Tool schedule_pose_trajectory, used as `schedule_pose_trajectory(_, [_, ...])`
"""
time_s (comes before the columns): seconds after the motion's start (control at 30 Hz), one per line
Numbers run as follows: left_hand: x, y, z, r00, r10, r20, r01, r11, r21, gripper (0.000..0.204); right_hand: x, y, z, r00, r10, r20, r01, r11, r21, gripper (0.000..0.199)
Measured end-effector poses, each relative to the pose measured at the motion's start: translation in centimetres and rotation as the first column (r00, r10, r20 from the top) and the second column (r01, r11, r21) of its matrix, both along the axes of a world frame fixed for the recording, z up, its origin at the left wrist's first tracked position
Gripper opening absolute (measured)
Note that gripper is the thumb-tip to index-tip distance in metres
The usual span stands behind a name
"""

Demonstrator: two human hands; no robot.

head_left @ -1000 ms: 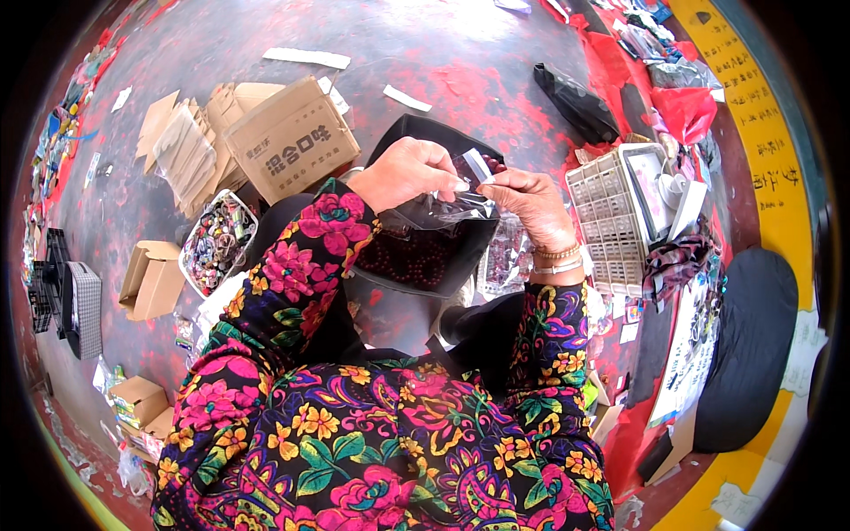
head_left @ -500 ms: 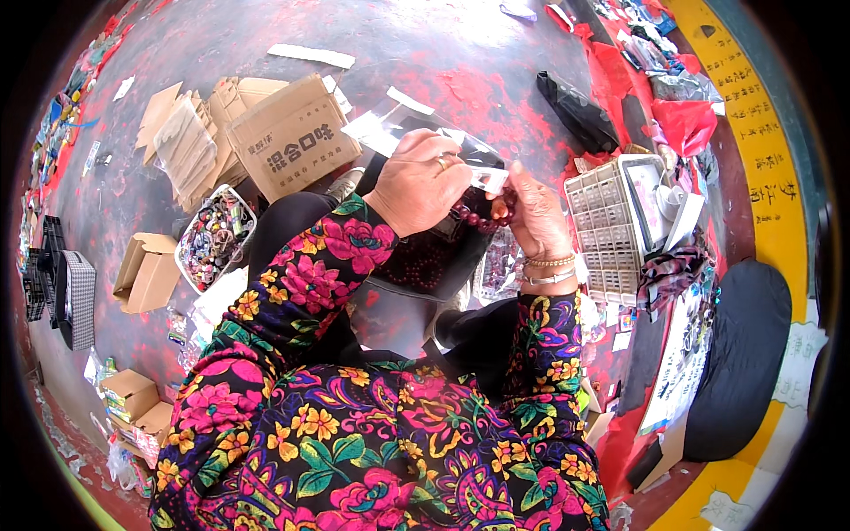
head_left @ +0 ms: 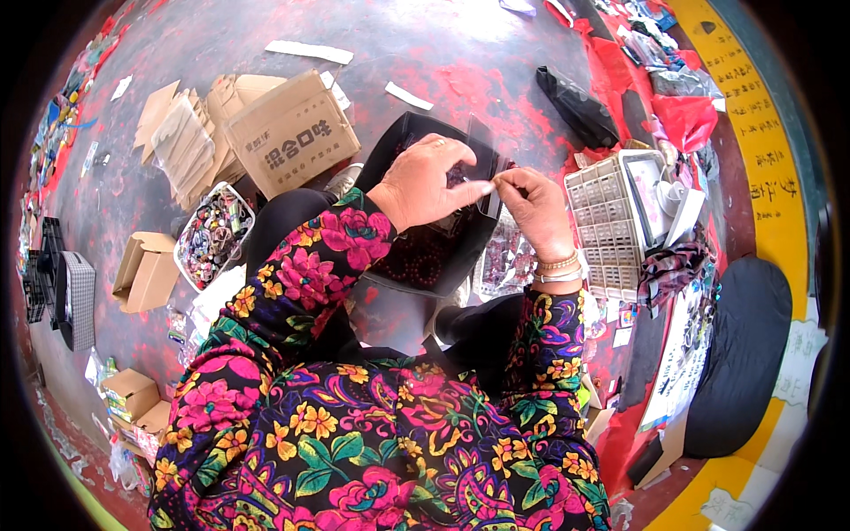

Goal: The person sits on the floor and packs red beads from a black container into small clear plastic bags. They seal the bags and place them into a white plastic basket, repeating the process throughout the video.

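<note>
head view, what are the hands holding?
— both are pinching a clear plastic bag [head_left: 485, 181] over the black tray [head_left: 416, 252] of dark beads on the lap; the left hand [head_left: 425, 181] is gripping its top edge, the right hand [head_left: 536, 208] its corner.
— and around it?
— a cardboard box [head_left: 292, 133] is lying to the left, a white grid tray [head_left: 606, 226] to the right.
</note>
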State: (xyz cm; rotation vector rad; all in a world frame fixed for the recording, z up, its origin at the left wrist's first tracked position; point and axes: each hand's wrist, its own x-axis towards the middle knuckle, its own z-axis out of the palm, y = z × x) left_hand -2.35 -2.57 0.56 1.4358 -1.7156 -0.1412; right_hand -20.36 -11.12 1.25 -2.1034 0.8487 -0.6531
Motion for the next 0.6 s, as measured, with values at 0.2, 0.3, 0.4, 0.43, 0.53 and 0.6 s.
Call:
schedule_pose_trajectory(0.2, [0.2,-0.5,-1.1,0.978,0.196,-0.072,-0.190,0.979,0.075,0.048,1.2,1.5,1.0,0.985,0.149,-0.086,-0.161,0.973,-0.165,0.006])
schedule_pose_trajectory(0.3, [0.5,-0.6,-0.8,0.994,0.102,-0.046,-0.092,0.978,0.185,0.053,1.3,1.8,0.9,0.973,0.171,-0.152,-0.205,0.948,-0.244,0.004])
schedule_pose_trajectory(0.4, [0.7,-0.4,-1.0,1.000,0.029,-0.005,-0.027,0.980,0.195,0.052,1.6,2.1,0.9,0.960,0.170,-0.222,-0.237,0.917,-0.321,0.004])
schedule_pose_trajectory(0.43, [0.6,-0.4,-1.1,1.000,0.004,-0.008,-0.002,0.981,0.195,0.052,1.5,2.0,0.9,0.952,0.170,-0.253,-0.253,0.903,-0.347,0.004])
schedule_pose_trajectory(0.53, [0.4,-0.3,-0.8,0.994,-0.055,-0.093,0.074,0.974,0.214,0.049,1.3,1.7,0.5,0.927,0.171,-0.333,-0.310,0.851,-0.425,0.004])
schedule_pose_trajectory(0.6, [0.3,-0.2,-0.8,0.992,-0.072,-0.105,0.093,0.971,0.221,0.045,1.2,1.6,0.4,0.916,0.150,-0.371,-0.326,0.819,-0.473,0.004])
